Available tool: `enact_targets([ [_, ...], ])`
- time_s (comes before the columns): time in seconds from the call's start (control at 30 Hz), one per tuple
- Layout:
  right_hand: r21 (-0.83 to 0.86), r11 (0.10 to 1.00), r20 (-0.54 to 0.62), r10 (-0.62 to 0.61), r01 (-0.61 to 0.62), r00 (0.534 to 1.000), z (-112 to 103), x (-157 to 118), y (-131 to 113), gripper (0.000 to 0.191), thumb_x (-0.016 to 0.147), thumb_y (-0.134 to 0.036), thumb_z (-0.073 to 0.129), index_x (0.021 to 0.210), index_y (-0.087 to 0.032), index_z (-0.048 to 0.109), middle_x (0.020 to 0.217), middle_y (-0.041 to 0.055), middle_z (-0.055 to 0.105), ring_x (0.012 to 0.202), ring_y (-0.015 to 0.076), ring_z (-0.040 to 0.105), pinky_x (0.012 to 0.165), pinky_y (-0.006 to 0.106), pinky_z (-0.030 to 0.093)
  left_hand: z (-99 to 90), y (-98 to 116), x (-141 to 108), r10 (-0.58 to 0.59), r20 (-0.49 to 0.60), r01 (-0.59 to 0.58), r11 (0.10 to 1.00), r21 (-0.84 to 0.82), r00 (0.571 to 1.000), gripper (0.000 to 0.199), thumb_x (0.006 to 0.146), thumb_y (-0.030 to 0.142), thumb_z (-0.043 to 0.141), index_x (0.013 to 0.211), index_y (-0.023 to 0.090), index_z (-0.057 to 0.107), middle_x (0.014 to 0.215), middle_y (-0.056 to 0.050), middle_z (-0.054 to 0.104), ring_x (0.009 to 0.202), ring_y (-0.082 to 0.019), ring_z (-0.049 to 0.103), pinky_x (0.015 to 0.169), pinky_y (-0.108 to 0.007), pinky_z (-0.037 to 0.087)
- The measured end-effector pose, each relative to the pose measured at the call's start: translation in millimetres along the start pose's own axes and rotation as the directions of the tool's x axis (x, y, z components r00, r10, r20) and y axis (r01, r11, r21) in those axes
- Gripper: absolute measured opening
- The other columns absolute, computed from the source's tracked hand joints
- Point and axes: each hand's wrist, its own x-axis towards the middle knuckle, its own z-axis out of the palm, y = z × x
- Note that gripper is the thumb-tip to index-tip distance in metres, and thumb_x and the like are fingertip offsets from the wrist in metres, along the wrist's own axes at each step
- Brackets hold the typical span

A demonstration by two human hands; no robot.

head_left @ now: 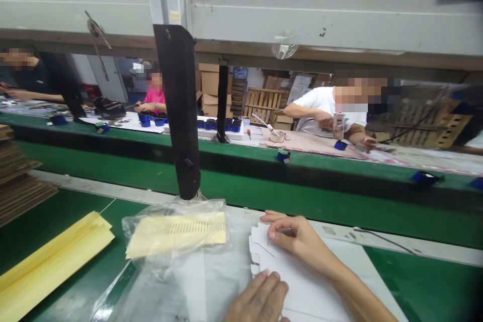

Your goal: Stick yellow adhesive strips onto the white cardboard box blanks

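Observation:
White die-cut card sheets [302,282] with notched left edges lie on the bench in front of me. My left hand [260,297] rests on the lower left part of the card, fingers together and extended flat. Over the upper part, my right hand [290,234] is bent with thumb and forefinger brought together at the card's surface; whether anything is between them is too small to tell. To the left, a clear plastic bag [151,211] holds a yellow sheet [177,229] with a row of small marks.
Folded yellow paper [56,261] and stacked cardboard [18,176] are at the left. A black-wrapped post [177,110] rises behind the bag. Beyond runs a green conveyor [241,181] with blue parts [284,155]. Several people work across it. A dark cable tie [385,239] lies right.

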Motion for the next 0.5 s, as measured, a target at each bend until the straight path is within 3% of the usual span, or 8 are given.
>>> enact_targets([
  [0.5,-0.044,0.999,-0.03,0.009,-0.011,1.0,3.8,2.4,1.6,0.026,0.077,-0.042,0.064,0.069,-0.019,0.072,0.124,0.0154,0.068,0.126,0.0342,0.055,0.1,0.048,0.043,7.9,3.5,-5.5,0.002,-0.035,0.0,0.999,0.037,0.999,0.033,0.089,0.003,0.039,0.112,0.008,0.063,0.107,-0.007,0.074,0.111,-0.013,0.066,0.112,-0.024,0.042],
])
